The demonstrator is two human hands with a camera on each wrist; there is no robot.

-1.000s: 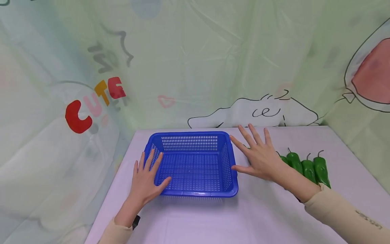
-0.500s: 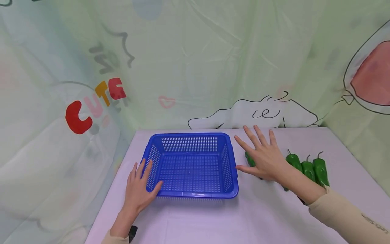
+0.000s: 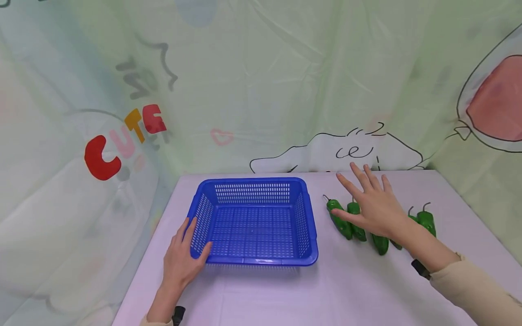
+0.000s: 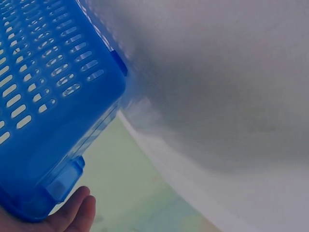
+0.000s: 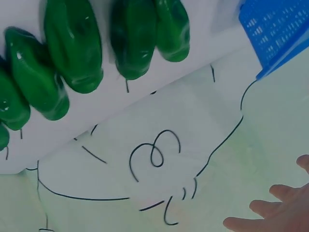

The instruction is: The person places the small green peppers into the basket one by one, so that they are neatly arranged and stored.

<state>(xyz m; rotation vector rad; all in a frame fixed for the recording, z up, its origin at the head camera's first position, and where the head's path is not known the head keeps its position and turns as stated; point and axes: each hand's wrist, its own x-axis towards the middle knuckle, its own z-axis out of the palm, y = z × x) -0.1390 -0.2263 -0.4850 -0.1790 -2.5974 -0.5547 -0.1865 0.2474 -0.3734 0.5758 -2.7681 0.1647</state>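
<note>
Left of centre on the pale worktop (image 3: pixel 261 294), a blue plastic basket (image 3: pixel 253 231) stands upright, with a row of six green peppers (image 3: pixel 342 229) just beyond its right side. The basket should be light and fairly stiff, its thin walls flexing a little, the rim probably slick but hardly fragile; the best hold looks to be the middle of each short side. The peppers are likely light and firm, with slippery skin; better pinched across the thick shoulders than by the slender stems, which could snap.

The basket is rectangular, with slotted walls, a gridded floor and rounded corners under a smooth, shiny rim. The peppers are deep green, glossy and tapering, their stems pointing away from the person.

At the basket's near left corner lies the left grip (image 3: pixel 179 260), fingers straight and thumb spread, not wrapped around anything; I cannot tell whether it touches the rim. Above the peppers hovers the right grip (image 3: pixel 379 208), spread wide and holding nothing. Behind hangs a printed curtain (image 3: pixel 253 90).
</note>
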